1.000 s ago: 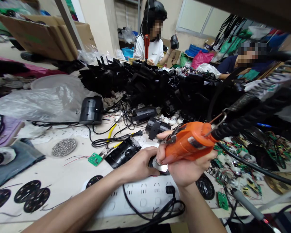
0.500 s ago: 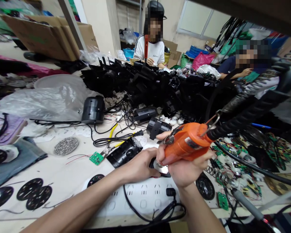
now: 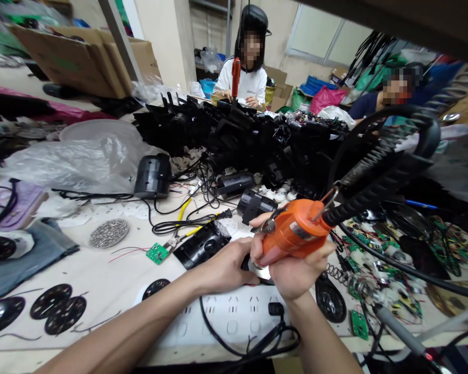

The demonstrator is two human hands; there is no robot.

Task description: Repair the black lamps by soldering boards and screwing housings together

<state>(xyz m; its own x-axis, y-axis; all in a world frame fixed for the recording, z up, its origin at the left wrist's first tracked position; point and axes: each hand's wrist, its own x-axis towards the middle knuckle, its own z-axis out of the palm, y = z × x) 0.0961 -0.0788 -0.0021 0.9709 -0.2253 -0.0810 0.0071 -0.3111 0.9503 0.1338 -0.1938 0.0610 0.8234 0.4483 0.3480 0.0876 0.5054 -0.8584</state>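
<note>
My right hand (image 3: 294, 275) is wrapped round an orange electric screwdriver (image 3: 298, 226), tilted with its cord end up to the right. A coil spring (image 3: 368, 158) hooks onto its rear end. Directly left of it, my left hand (image 3: 224, 267) is closed on a part with a pale, shiny face (image 3: 262, 269); the hands and the tool cover most of that part, and the screwdriver's tip is hidden. Beside my left hand lie a black plastic housing (image 3: 200, 246), yellow-handled pliers (image 3: 191, 231) and a green circuit board (image 3: 157, 253) with thin wires.
A white power strip (image 3: 218, 324) lies under my forearms. Screws fill a round dish (image 3: 109, 234) at left. Black discs (image 3: 64, 317) lie near the front edge. Black housings (image 3: 237, 135) are heaped behind. Circuit boards and wires (image 3: 390, 259) crowd the right. Two people sit across the table.
The screwdriver's rear end has swung slightly left, with its cord and spring. My left hand stays in place. The person opposite has both hands lower in front of them.
</note>
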